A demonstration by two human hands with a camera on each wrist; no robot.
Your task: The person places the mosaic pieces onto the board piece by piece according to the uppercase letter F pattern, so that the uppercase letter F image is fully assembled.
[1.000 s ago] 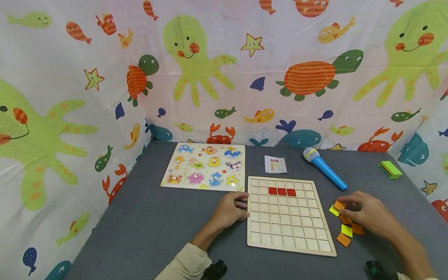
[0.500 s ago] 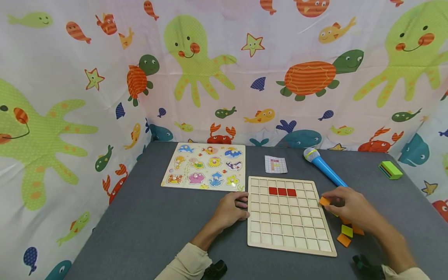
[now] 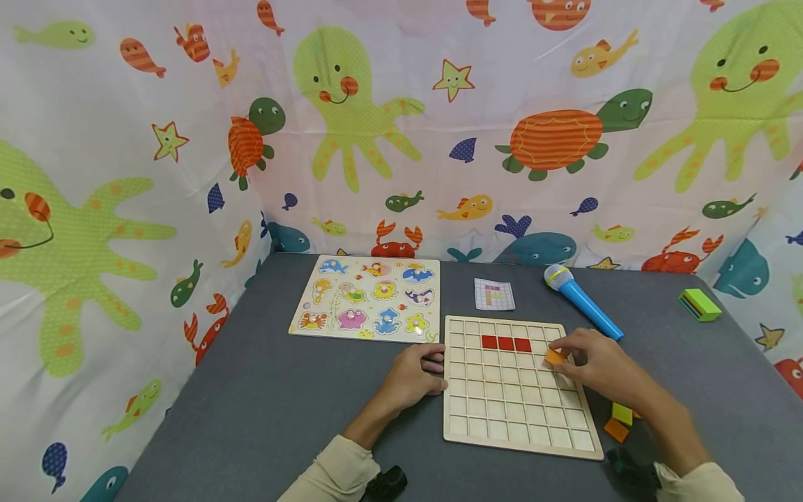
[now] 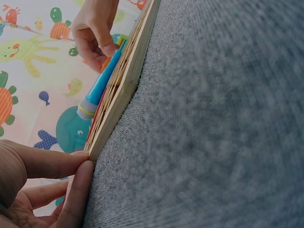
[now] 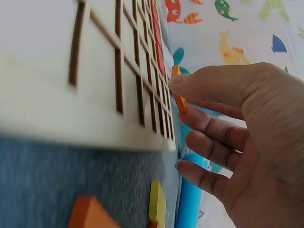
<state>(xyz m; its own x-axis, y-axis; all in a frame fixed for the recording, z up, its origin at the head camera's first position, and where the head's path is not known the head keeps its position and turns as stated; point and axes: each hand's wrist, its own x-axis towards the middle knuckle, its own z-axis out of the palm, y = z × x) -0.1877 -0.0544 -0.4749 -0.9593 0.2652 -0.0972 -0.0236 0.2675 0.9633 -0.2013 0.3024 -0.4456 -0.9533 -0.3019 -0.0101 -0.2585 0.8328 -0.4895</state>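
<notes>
A wooden grid board [image 3: 521,411] lies on the grey table with three red square tiles [image 3: 505,343] in a row near its far side. My left hand [image 3: 410,376] pinches the board's left edge between thumb and forefinger, seen close up in the left wrist view at the board's edge [image 4: 126,90]. Over the right part of the grid, my right hand [image 3: 602,366] holds an orange square tile [image 3: 555,357] by its edges. In the right wrist view, this orange tile [image 5: 177,90] stands between thumb and fingertips, other fingers loosely bent.
Loose tiles, one yellow [image 3: 622,414] and one orange [image 3: 616,429] among them, lie right of the board, partly behind my right arm. Beyond sit a printed grid card [image 3: 494,295], a blue toy microphone [image 3: 590,310], a sea-animal puzzle [image 3: 364,300] and a green block [image 3: 699,305].
My right hand has picked the orange tile from the loose ones and carried it left over the board. The left hand stays at the board's edge.
</notes>
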